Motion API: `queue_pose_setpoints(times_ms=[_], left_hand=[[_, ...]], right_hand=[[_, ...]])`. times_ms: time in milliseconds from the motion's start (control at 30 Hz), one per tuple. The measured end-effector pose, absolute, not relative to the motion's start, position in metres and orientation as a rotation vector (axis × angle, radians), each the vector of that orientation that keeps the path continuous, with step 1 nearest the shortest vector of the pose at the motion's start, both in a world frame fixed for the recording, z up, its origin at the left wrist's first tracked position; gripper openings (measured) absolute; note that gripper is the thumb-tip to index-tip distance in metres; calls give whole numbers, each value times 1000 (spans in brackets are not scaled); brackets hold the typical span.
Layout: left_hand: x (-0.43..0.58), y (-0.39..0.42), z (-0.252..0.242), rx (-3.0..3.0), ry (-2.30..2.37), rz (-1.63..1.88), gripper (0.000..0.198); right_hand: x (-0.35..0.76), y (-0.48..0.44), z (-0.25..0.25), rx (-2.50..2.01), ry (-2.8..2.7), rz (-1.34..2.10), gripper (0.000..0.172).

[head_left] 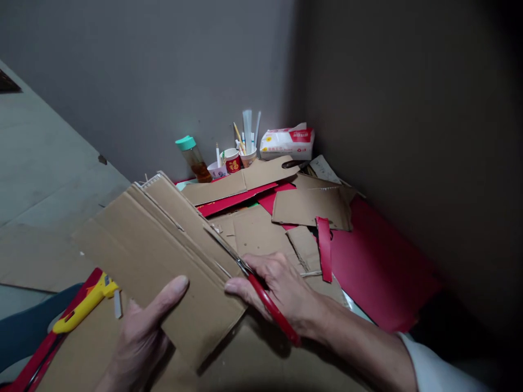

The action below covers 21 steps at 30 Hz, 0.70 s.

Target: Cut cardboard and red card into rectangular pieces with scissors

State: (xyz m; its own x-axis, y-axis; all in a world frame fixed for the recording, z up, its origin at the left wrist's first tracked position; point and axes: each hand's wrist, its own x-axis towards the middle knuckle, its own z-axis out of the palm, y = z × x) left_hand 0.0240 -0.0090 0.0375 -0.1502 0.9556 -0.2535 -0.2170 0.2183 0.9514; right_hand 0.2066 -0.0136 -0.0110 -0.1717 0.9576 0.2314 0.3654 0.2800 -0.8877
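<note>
My left hand (143,332) grips a folded piece of brown cardboard (163,256), its thumb flat on the top face and its fingers hidden underneath. The cardboard is held tilted above the table, with creases and a torn slit running along its right part. In my right hand (273,283) is a pair of scissors (269,305) with red handles. Their metal blades lie along the right flap of the cardboard, pointing up and left. The tip of my right thumb rests by the cardboard's edge. Whether the blades are cutting into the cardboard, I cannot tell.
Cardboard scraps (310,207) and a red sheet (368,267) cover the table. Behind them stand a bottle with a teal lid (196,160), paper cups (232,161) holding sticks, and a tissue pack (287,144) by the wall. A yellow glue gun (84,307) lies at left.
</note>
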Motion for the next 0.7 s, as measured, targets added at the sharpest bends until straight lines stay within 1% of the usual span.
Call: queue_pose_setpoints(times_ms=[67, 167, 267, 300, 400, 467, 633, 700], left_hand=[[26, -9, 40, 792, 1313, 1242, 79], [28, -12, 41, 794, 1327, 1231, 78], [27, -16, 39, 813, 1302, 1227, 81], [25, -17, 38, 825, 1306, 1218, 82], [21, -19, 34, 853, 1356, 1156, 77], [19, -19, 33, 858, 1386, 1147, 75], [18, -18, 31, 795, 1386, 1170, 91], [16, -16, 30, 741, 1371, 1119, 91]], right_hand=[[206, -12, -13, -1208, -1699, 873, 43], [211, -16, -4, -1278, -1705, 954, 45], [219, -24, 10, -1316, -1732, 1043, 35], [221, -27, 14, -1318, -1740, 1063, 36], [225, -31, 20, -1362, -1739, 1090, 52], [226, -32, 21, -1378, -1722, 1092, 54], [218, -27, 18, -1242, -1704, 1088, 32], [212, -22, 11, -1202, -1705, 1041, 25]])
